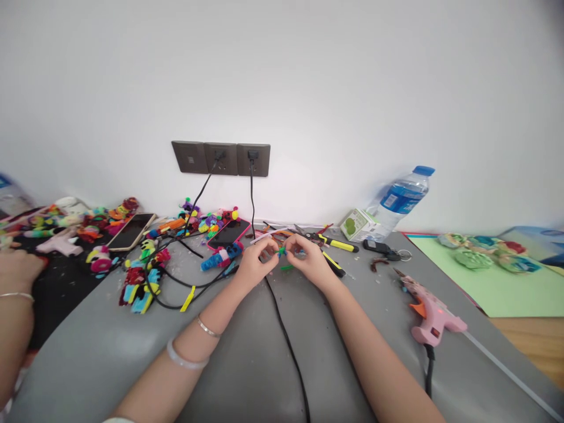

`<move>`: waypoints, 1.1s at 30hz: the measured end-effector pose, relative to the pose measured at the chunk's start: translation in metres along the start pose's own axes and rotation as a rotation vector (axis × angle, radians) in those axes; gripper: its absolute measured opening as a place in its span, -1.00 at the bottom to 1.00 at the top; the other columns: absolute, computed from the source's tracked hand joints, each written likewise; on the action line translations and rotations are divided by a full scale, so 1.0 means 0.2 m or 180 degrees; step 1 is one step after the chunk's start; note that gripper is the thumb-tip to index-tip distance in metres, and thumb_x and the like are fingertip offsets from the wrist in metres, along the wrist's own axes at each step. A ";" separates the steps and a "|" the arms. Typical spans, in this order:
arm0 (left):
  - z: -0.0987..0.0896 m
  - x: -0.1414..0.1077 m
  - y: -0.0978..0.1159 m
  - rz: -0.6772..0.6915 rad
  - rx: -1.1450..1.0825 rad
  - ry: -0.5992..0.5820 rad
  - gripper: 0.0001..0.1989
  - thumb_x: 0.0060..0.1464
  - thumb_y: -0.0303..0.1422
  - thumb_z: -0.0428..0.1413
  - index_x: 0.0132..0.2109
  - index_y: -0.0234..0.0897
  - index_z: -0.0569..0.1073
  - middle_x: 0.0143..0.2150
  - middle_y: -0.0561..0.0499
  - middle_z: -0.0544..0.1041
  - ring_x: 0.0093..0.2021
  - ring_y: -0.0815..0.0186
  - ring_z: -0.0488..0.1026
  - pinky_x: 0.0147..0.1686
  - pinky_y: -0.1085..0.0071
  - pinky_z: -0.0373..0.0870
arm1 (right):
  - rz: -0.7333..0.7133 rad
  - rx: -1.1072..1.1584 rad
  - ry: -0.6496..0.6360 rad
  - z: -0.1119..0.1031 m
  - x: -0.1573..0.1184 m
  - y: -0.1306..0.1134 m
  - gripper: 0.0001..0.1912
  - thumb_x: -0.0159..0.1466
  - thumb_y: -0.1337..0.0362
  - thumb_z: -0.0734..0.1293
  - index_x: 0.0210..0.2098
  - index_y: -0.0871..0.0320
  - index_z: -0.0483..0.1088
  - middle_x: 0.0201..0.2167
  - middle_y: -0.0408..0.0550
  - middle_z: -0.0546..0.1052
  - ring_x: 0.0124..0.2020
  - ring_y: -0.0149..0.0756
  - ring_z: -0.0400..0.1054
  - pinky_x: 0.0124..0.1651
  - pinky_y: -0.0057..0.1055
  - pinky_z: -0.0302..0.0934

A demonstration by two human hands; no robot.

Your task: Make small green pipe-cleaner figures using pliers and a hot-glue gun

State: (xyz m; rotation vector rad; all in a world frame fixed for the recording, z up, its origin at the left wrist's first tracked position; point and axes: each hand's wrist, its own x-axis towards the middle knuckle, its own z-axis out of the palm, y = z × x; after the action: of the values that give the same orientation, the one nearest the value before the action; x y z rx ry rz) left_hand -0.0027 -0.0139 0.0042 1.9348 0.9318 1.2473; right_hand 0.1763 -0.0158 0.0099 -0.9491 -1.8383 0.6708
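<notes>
Over the middle of the grey mat (247,358), my left hand (256,258) and my right hand (307,259) meet fingertip to fingertip. Between them they pinch a small green and blue piece (282,251), fuzzy-looking like pipe cleaner; its exact shape is too small to tell. A bit of green (287,267) shows just below the fingers. Behind the hands lie loose pipe cleaners (282,234) and yellow-and-black handled pliers or cutters (339,243). A blue pipe-cleaner figure (221,257) lies left of my left hand.
A pink glue gun (429,311) lies right, near keys (388,251), a carton (358,224) and a water bottle (403,200). Phones (228,234) and colourful pipe-cleaner figures (143,279) crowd the left. Black cables (286,335) cross the mat. Another person's hand (20,273) is far left.
</notes>
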 end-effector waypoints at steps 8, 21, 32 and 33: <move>0.00 -0.01 0.00 -0.0075 0.0034 -0.0057 -0.90 0.02 -0.45 0.07 -0.25 -0.26 0.42 -0.44 0.08 0.45 -0.51 0.42 0.38 -0.47 0.51 0.33 | 0.0077 0.0057 -0.0030 0.00 0.00 0.00 -0.92 0.14 0.41 0.25 -0.38 0.11 0.30 -0.35 -0.12 0.46 -0.33 -0.33 0.30 -0.25 -0.39 0.17; 0.00 -0.01 0.00 -0.0001 0.0064 0.0008 -0.91 0.01 -0.47 0.08 -0.28 -0.27 0.44 -0.43 0.07 0.48 -0.47 0.40 0.42 -0.44 0.51 0.35 | 0.0084 -0.0003 -0.0078 0.00 0.00 0.00 -0.92 0.15 0.41 0.23 -0.37 0.11 0.28 -0.35 -0.11 0.46 -0.33 -0.33 0.30 -0.25 -0.38 0.16; 0.00 -0.01 0.01 0.0020 0.0067 -0.0007 -0.92 0.02 -0.47 0.08 -0.28 -0.27 0.43 -0.40 0.06 0.49 -0.45 0.40 0.43 -0.44 0.50 0.35 | 0.0105 0.0020 -0.0050 0.00 0.00 0.00 -0.94 0.15 0.39 0.25 -0.38 0.11 0.28 -0.36 -0.12 0.46 -0.34 -0.33 0.29 -0.26 -0.39 0.16; 0.00 -0.01 0.01 0.0018 0.0061 -0.0011 -0.92 0.02 -0.47 0.08 -0.29 -0.27 0.43 -0.39 0.05 0.49 -0.46 0.40 0.43 -0.44 0.50 0.35 | 0.0101 0.0019 -0.0045 0.00 0.00 0.01 -0.94 0.15 0.39 0.25 -0.39 0.11 0.28 -0.36 -0.12 0.46 -0.35 -0.33 0.29 -0.26 -0.39 0.16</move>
State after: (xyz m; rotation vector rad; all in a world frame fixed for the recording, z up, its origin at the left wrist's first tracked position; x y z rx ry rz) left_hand -0.0036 -0.0162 0.0049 1.9550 0.9406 1.2422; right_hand 0.1766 -0.0149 0.0093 -0.9735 -1.8360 0.7036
